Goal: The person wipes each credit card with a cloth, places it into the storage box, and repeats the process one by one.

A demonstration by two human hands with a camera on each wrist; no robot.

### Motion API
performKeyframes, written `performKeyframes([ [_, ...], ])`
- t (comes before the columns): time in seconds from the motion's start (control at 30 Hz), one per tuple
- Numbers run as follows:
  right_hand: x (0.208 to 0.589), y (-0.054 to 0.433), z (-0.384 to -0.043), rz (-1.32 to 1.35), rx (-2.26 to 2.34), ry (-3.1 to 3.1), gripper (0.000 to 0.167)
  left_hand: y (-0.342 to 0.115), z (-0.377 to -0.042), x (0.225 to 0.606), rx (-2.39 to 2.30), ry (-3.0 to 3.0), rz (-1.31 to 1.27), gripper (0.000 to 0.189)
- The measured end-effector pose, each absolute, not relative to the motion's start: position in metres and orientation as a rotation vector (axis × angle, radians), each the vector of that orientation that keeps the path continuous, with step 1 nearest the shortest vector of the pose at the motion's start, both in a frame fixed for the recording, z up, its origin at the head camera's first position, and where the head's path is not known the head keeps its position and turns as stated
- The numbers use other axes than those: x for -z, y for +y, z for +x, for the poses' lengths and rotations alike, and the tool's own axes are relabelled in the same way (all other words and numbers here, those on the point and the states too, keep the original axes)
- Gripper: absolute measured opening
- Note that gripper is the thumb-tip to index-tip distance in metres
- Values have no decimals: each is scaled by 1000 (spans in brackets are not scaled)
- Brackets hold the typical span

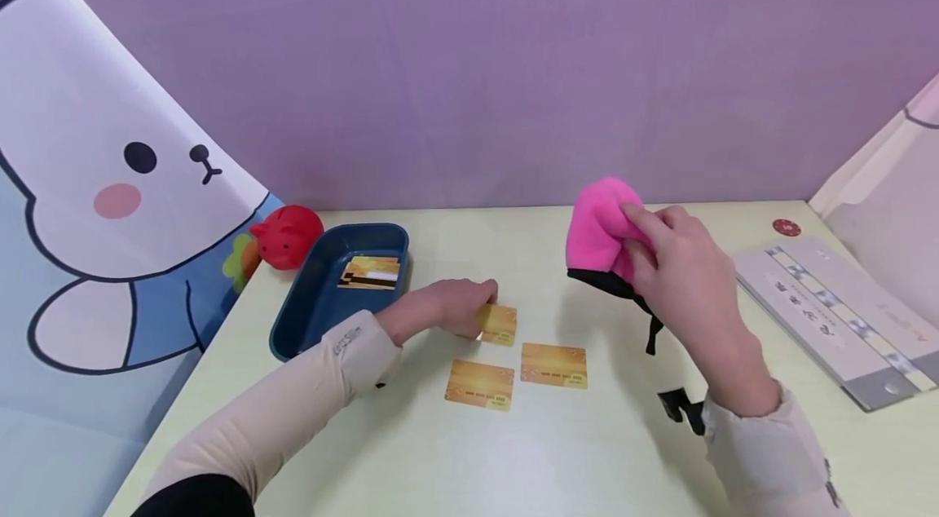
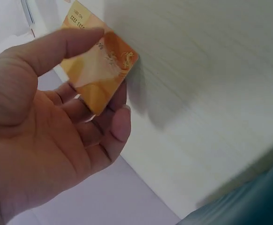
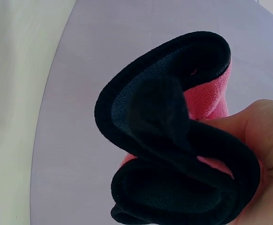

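Between thumb and fingers, my left hand pinches a gold bank card. In the left wrist view the card is tilted, its printed face showing and the thumb lying across it. Two more gold bank cards lie flat on the table, a left one and a right one. My right hand grips a soft pink cloth item above the table. Black trim edges its folded opening, the inside is dark, and a black strap hangs down.
A dark blue tray holds bank cards, one showing a black stripe. Beside it sits a red piggy bank. To the right lie a grey-white box and a red round chip. A purple cloth hangs behind the table.
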State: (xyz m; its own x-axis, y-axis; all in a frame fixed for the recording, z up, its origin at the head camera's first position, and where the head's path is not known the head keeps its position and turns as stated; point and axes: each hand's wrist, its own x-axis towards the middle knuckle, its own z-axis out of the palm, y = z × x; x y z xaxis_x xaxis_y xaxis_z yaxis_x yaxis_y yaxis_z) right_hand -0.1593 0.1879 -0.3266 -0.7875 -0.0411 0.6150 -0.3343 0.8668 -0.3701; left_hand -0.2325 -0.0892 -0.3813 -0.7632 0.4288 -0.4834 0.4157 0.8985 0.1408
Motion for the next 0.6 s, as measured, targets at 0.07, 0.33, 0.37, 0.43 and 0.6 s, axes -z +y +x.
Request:
performKeyframes([
  [0.07, 327, 188, -159, 268, -626, -2426, 37, -91, -234, 382, -80, 2535, 620, 43],
  [0.33, 326, 189, -160, 265, -624, -2392, 36, -104, -240, 378, -360, 2523, 716, 40],
  [0.37, 326, 190, -160, 262, -623, -2387, 36, -106, -240, 377, -407, 2530, 742, 40],
  [0.43, 325, 190, -160, 254, -623, -2385, 36, -109, -241, 375, -518, 2547, 789, 42],
  [0.6, 322, 194, -158, 221, -662, -2388, 38, -112, -239, 358, -893, 2661, 855, 40],
])
